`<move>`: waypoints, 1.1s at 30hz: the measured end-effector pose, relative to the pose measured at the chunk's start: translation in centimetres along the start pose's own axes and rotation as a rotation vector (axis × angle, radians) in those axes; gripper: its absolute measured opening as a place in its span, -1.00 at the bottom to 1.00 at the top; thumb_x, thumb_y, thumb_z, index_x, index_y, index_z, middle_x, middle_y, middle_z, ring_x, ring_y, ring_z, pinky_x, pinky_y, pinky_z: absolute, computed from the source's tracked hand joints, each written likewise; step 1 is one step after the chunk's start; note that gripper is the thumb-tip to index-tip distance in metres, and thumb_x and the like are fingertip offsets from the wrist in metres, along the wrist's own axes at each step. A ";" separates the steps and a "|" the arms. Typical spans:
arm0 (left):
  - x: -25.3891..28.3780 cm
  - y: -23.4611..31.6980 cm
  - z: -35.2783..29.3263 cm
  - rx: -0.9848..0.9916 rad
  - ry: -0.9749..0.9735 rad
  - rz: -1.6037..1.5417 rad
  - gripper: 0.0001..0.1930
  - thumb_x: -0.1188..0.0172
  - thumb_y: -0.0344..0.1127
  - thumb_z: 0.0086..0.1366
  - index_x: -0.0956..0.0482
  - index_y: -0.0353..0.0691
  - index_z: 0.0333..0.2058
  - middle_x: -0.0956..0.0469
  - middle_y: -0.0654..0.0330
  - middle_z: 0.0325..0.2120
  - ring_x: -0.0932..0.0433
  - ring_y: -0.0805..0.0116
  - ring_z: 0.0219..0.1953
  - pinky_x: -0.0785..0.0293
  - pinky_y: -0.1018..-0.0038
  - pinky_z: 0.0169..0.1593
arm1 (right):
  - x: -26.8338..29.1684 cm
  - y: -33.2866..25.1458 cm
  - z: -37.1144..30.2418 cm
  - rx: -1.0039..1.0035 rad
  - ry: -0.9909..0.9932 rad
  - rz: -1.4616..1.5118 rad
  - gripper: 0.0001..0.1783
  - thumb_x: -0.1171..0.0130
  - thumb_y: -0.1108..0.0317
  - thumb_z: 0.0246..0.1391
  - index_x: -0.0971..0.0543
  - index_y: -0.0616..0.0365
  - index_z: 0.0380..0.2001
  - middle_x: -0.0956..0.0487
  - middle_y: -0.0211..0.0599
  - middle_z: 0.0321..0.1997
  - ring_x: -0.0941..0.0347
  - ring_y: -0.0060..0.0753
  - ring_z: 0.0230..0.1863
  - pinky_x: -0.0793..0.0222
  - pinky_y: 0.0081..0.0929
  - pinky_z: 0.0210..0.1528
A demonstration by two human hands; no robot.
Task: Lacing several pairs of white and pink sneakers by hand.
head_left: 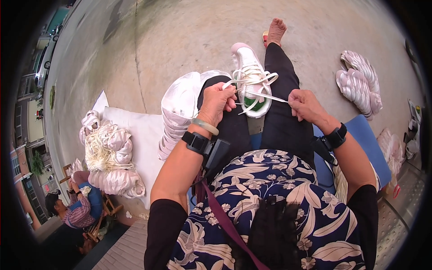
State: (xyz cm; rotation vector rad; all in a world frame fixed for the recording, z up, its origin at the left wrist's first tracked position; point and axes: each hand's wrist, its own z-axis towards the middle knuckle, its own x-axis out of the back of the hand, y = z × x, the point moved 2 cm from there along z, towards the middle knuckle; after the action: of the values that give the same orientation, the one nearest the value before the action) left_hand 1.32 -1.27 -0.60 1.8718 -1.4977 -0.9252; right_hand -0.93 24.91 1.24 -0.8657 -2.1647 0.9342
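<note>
Left hand (218, 101): pinching lace (271, 97) | right hand (308, 105): pinching lace | one shoe (246, 56) (pink-toed), between two legs (282, 67)

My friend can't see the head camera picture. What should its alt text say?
A seated person's left hand and right hand hold the white laces of a white-and-pink shoe between the legs. At left, cream cords lie among pink-and-white bundles on a white sheet, and another person sits near the left edge.
</note>
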 end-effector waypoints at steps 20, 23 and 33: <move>21.6 -2.4 4.9 -0.225 0.697 1.575 -0.73 -0.15 -0.32 -0.02 -0.49 -0.18 -0.27 -0.49 0.03 -0.27 -0.44 0.00 -0.15 -0.35 0.19 -0.08 | 0.4 1.9 0.7 0.070 0.185 0.132 -0.81 -0.04 0.31 0.03 -0.48 0.23 -0.48 -0.41 -0.41 -0.65 -0.29 -0.65 -0.69 -0.23 -0.67 -0.65; 20.7 -1.8 5.1 -0.296 0.624 1.664 -0.80 -0.13 -0.37 -0.03 -0.44 -0.23 -0.36 -0.47 0.01 -0.40 -0.44 -0.01 -0.26 -0.36 0.17 -0.21 | 0.0 2.4 0.9 0.099 0.228 0.121 -0.83 -0.06 0.34 -0.02 -0.47 0.24 -0.53 -0.39 -0.39 -0.75 -0.34 -0.55 -0.73 -0.27 -0.55 -0.64; 19.2 -2.8 5.1 -0.484 0.420 1.706 -0.64 -0.05 -0.41 0.06 -0.42 -0.06 -0.10 -0.49 0.05 -0.34 -0.46 0.03 -0.25 -0.38 0.23 -0.20 | 0.8 2.6 0.0 0.181 0.337 -0.163 -0.80 -0.07 0.26 -0.07 -0.53 0.18 -0.51 -0.51 -0.20 -0.65 -0.47 -0.18 -0.51 -0.34 -0.33 -0.40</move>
State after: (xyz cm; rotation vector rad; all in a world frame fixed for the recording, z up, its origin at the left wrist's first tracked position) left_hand 1.45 -19.44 -9.04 0.0412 -1.6537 0.0157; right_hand -0.58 26.93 -0.62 -0.6914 -1.8026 0.8220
